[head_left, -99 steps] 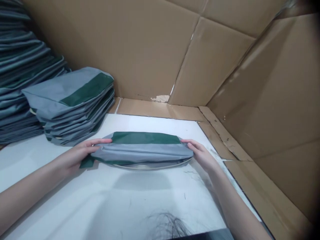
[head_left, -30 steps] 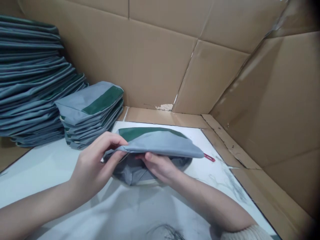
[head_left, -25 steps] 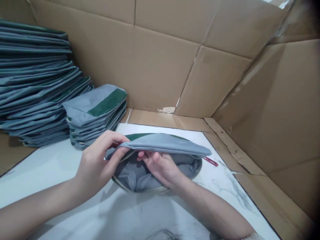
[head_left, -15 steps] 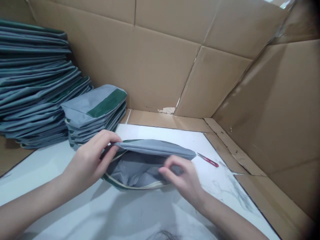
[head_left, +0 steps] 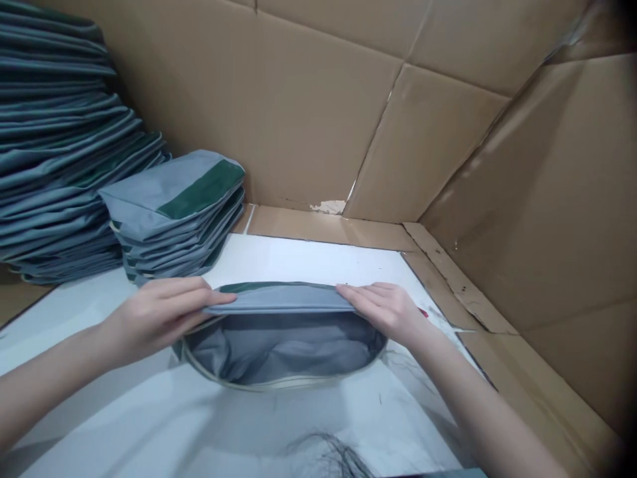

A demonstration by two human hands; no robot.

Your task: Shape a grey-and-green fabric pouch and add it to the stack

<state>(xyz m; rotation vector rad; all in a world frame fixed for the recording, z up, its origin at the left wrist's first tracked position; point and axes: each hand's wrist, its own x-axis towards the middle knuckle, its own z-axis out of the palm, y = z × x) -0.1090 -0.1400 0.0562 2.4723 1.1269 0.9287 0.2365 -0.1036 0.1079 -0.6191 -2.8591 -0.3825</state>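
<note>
A grey-blue fabric pouch [head_left: 293,300] with a green strip lies on the white table, its mouth facing me and showing the grey inside. Light piping runs along the lower rim of the opening. My left hand [head_left: 166,312] pinches the upper edge at its left end, thumb below and fingers on top. At the right end of that same edge, my right hand [head_left: 385,309] grips the fabric, fingers over the top and thumb hidden.
A tall stack of folded grey-green pouches [head_left: 54,153] rises at the left, beside a shorter stack [head_left: 174,199]. Cardboard walls [head_left: 318,113] surround the white table [head_left: 279,255]. Part of a red tool [head_left: 423,313] shows behind my right wrist. Dark hair strands [head_left: 338,455] hang at the bottom.
My right hand has moved from the pouch's opening up to its upper edge and taken hold there. The edge is now straighter and the mouth wider. The view has shifted slightly.
</note>
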